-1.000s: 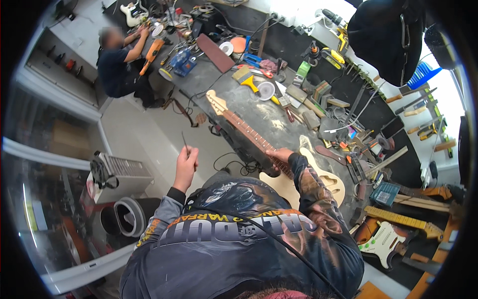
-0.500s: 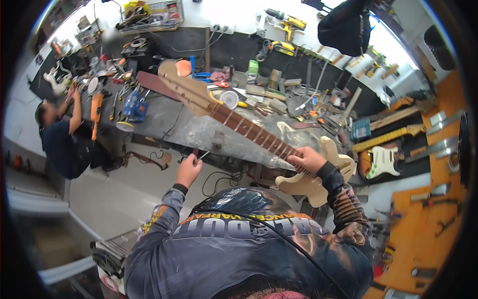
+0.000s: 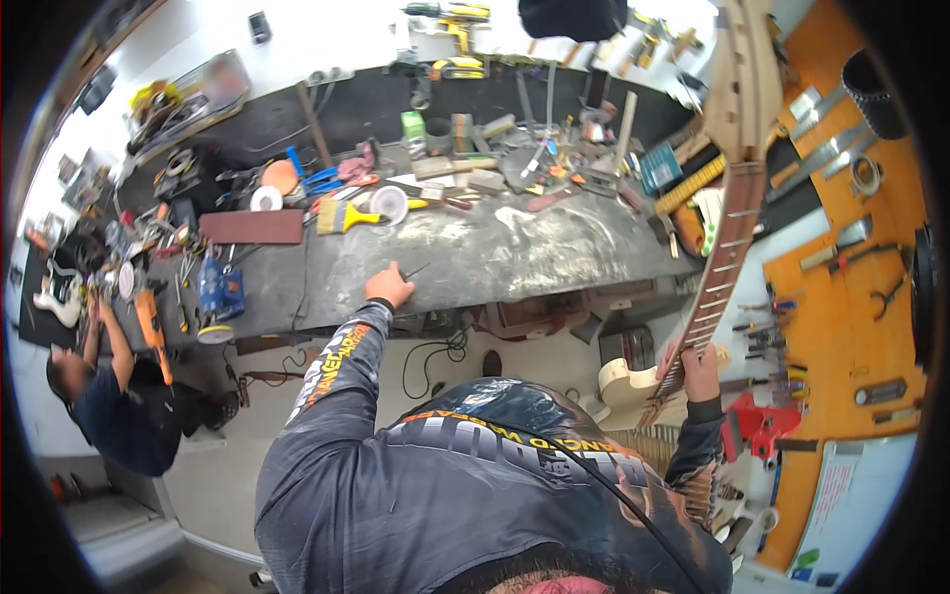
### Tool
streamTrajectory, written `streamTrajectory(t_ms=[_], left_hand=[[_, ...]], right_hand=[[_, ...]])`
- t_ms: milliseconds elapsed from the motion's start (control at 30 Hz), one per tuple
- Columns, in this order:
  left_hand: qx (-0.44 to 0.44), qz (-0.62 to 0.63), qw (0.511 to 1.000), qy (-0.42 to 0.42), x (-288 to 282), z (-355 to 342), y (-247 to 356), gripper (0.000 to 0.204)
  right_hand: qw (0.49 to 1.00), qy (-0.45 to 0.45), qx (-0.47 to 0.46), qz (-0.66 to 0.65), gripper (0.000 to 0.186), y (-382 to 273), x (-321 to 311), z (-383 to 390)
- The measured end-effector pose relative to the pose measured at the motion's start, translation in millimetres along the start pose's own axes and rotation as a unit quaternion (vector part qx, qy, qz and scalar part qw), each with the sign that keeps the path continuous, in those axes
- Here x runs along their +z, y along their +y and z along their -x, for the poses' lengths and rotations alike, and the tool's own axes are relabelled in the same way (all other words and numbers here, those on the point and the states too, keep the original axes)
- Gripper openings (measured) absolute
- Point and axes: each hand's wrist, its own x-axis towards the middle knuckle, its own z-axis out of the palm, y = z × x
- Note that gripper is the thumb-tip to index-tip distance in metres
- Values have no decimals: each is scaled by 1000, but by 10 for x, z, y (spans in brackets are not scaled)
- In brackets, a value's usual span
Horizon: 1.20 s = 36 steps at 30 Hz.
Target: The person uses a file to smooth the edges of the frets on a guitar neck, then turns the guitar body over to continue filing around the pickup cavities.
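Note:
My right hand (image 3: 696, 374) is wrapped round the neck of an electric guitar (image 3: 725, 243), close to its pale, bare wood body (image 3: 619, 384). The instrument stands nearly upright at my right side, headstock up, and my hand and sleeve hide part of the body. My left hand (image 3: 389, 284) reaches over the front of the dark workbench (image 3: 475, 262), its fingers mostly curled. A thin dark pointed tool (image 3: 417, 269) sticks out beside those fingers; its exact kind is too small to make out.
On the bench lie a wide paintbrush (image 3: 346, 217), a dark red board (image 3: 251, 227), a tape roll (image 3: 389, 206) and a blue power tool (image 3: 220, 287). A red vise (image 3: 760, 426) stands at right, beside orange tool panels. At far left another person (image 3: 124, 416) works.
My view has turned right. The guitar has swung from a slant across the bench to nearly upright on my right. My left hand has moved forward from the bench's edge to above its top.

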Motion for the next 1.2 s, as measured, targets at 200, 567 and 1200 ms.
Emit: streamTrajectory(t_ms=[200,567,1200], left_hand=[[74,6,996,-55,215,48,777,58],[132,89,985,-72,770,-481,3468,68],[85,353,927,-90,221,127,1204,56]], right_hand=[[992,121,9,-35,26,562,-129,790],[969,200,-6,-144,41,819,-290,695],[873,296,-48,-385,75,139,758,-665]])
